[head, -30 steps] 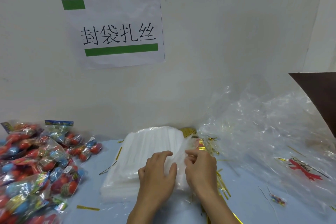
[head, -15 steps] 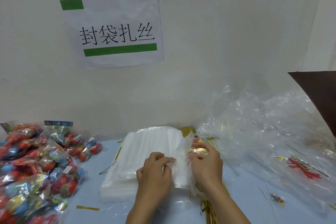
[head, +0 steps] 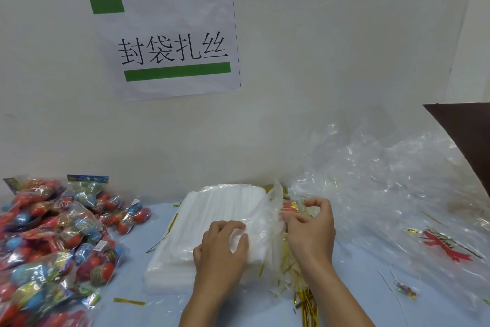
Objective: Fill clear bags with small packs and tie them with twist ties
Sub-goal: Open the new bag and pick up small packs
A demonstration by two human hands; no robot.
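A thick white stack of clear bags (head: pixel 212 215) lies flat in the middle of the light blue table (head: pixel 352 273). My left hand (head: pixel 221 249) pinches the near right corner of the top clear bag (head: pixel 265 212). My right hand (head: pixel 310 231) grips the same bag's right edge, and the film stands lifted off the stack between them. Gold twist ties (head: pixel 305 300) lie under and in front of my right hand. Small packs (head: pixel 53 241) of red and blue pieces are heaped at the left.
Crumpled clear film (head: pixel 384 188) is piled at the right against the wall, with a red-printed sheet (head: pixel 445 244) in front of it. A dark brown panel (head: pixel 466 141) juts in at the right edge. A paper sign (head: pixel 169 43) hangs on the wall. Loose gold ties (head: pixel 130 301) dot the table.
My right hand has drawn rightward, peeling the top bag up off the stack. My left hand has slid slightly toward me and still pinches the bag's corner.
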